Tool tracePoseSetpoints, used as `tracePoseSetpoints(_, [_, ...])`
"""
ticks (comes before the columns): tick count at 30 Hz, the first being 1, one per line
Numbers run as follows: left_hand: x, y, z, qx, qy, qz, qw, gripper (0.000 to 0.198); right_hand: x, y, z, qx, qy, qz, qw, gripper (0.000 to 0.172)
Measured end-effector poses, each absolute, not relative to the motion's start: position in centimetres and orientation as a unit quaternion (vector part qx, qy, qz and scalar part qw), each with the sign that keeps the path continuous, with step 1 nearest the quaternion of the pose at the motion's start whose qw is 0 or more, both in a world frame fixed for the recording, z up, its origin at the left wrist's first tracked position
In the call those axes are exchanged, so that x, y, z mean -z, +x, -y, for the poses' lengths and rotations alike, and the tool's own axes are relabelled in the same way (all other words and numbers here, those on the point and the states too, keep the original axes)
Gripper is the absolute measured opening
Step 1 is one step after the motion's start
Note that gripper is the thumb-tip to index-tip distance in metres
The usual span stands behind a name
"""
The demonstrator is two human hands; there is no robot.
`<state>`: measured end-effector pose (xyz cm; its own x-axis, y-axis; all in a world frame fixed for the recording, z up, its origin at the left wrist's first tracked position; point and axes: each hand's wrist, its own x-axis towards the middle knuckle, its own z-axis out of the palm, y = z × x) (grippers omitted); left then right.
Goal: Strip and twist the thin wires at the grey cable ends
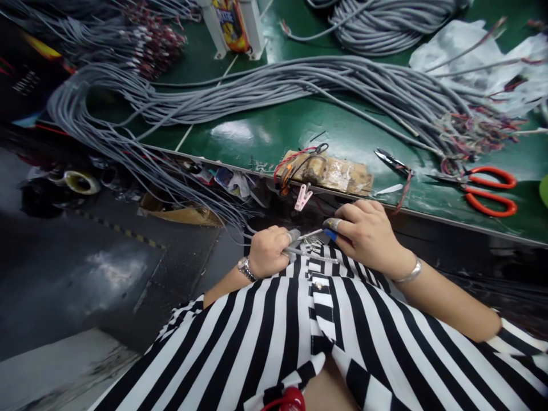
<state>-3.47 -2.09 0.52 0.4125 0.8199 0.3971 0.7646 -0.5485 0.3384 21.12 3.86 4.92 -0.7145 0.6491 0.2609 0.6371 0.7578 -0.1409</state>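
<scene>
My left hand [270, 251], wearing a watch, is closed around grey cables [233, 220] that hang down over the table edge. A stripped cable end [311, 234] with pale shielding sticks out between my hands, and a second grey end lies just below it. My right hand [369, 237], with grey and blue coverings on its fingertips, pinches the tip of that stripped end. Both hands are above my lap, in front of the table edge. A pink clothespin [303, 197] sits just beyond them at the edge.
Across the green table [240, 134] stretches a long bundle of grey cables [205, 97] with frayed coloured wire ends [479, 134]. Orange-handled scissors [490, 191], small snips [393, 161] and a worn wooden block [327, 171] lie near the front edge. A plastic bag [460, 48] is at the back right.
</scene>
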Motion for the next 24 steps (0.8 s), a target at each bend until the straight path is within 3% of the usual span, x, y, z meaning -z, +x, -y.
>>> tracePoseSetpoints(13, [-1.0,-3.4,2.3,-0.252,0.836,-0.485,0.043,0.013,-4.5,20.5,-4.5,-0.056,-0.326,0.930,0.158,0.015])
tracePoseSetpoints(24, [-0.5,-3.7,2.2,-0.256,0.823,-0.506,0.034,0.014,-0.4,19.1,-3.0,-0.259,-0.441,0.837,0.194,0.026])
